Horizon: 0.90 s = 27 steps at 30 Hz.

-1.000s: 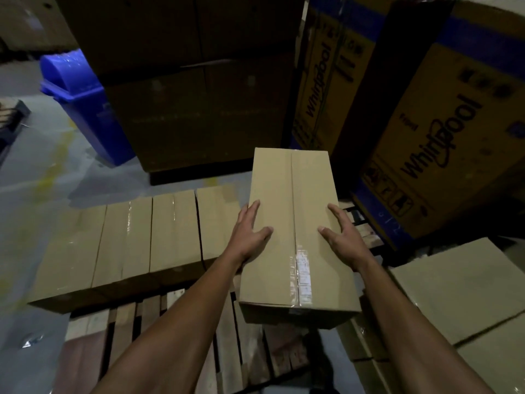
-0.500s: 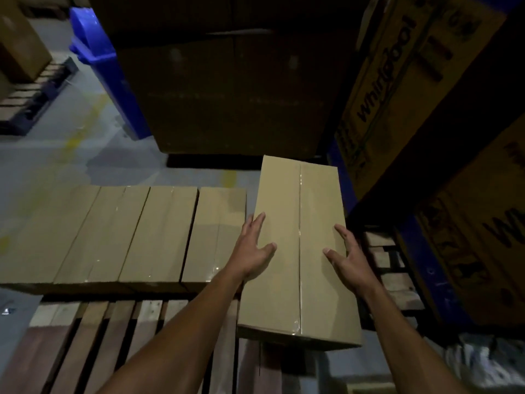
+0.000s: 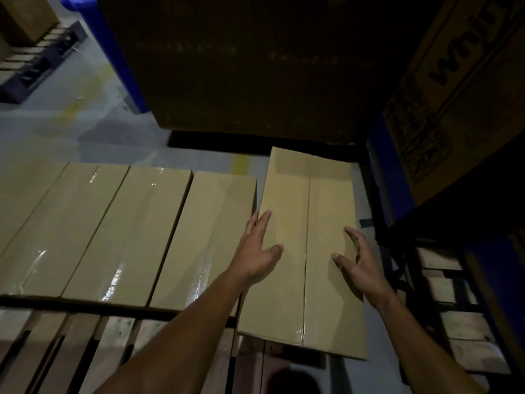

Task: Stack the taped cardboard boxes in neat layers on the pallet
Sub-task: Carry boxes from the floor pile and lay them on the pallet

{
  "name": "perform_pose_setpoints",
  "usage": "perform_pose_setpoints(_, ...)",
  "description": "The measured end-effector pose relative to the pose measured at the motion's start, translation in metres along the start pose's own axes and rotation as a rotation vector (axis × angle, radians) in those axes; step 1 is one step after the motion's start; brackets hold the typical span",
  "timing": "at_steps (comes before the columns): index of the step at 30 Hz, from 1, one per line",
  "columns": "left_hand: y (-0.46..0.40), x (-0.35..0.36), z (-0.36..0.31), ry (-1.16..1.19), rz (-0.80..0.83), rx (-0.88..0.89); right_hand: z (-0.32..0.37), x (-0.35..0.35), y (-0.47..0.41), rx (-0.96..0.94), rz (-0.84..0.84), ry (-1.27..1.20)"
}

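Observation:
A long taped cardboard box is held between my hands at the right end of a row of several like boxes lying side by side on the wooden pallet. My left hand presses its left side with straight fingers, thumb on top. On the box's right edge my right hand lies with fingers spread and thumb on top. The box sits slightly askew and higher than the row, its near end sticking out past the row's front line.
A big dark carton stands close behind the row. Printed appliance cartons tower at the right. A second pallet lies at the right. A blue bin and a far pallet stand on the grey floor at upper left.
The box has come down and forward beside the row's right end while the view tilted down. Both hands stayed on its sides.

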<state>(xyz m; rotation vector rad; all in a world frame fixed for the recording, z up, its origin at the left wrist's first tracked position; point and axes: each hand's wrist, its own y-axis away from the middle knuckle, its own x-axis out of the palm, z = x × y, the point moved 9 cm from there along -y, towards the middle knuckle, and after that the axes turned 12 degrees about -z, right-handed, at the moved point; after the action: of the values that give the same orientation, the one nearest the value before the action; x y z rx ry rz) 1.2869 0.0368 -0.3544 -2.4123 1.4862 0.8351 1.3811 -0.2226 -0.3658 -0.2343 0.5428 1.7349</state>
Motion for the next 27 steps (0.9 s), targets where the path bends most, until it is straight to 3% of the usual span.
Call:
perform_pose_setpoints(15, -0.061, 0.068, 0.157, -0.144, 0.013, -0.023, -0.130, 0.116, -0.081, -0.021, 0.043, 0.009)
perform_pose_setpoints(23, -0.051, 0.077, 0.180, -0.243, 0.064, 0.157, -0.169, 0.139, -0.085, -0.058, 0.022, 0.161)
perform_pose_setpoints(27, -0.010, 0.079, 0.193, -0.496, 0.108, 0.252, -0.183, 0.135, -0.085, 0.041, -0.072, 0.163)
